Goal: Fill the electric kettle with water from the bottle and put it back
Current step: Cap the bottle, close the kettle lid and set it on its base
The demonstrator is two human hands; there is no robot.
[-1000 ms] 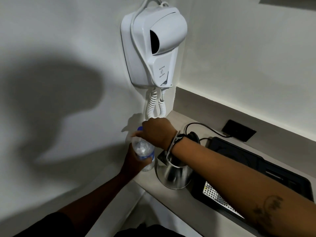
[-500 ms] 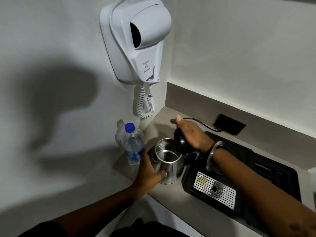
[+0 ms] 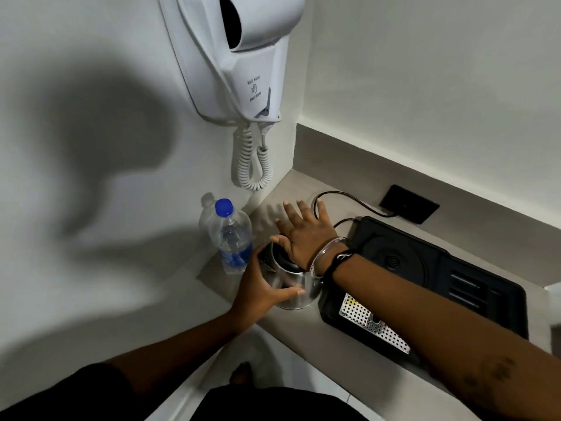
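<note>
Kettle [image 3: 291, 287], steel, stands upright on the counter [image 3: 303, 344], off its base, between the bottle [image 3: 232, 238] to its left and the black tray [image 3: 473, 287] to its right, close beside both; whether it touches either I cannot tell. My left hand [image 3: 261, 291] is wrapped around the kettle's near wall, fingers curved along the steel and thumb toward the spout side, closed on the body. My right hand [image 3: 303, 232] lies flat over the kettle's mouth with fingers spread and pointing away from me toward the corner; it grips nothing, and the palm appears to press on the lid, though the lid itself is largely hidden beneath it. The handle is hidden under my right wrist. The bottle stands upright against the wall, blue cap [image 3: 224, 207] on, apparently nearly empty, though the level is hard to read. The round base [image 3: 391, 262] sits in the tray, to the right of the kettle and slightly farther from me, its cord [image 3: 349, 196] running to the socket [image 3: 408, 205]. I judge the pouring done and the return pending. That move runs rightward along the counter's length: the kettle's vertical axis must stay upright and come down centred on the base. My right hand is the nearer to the base and already lies across the path.
</note>
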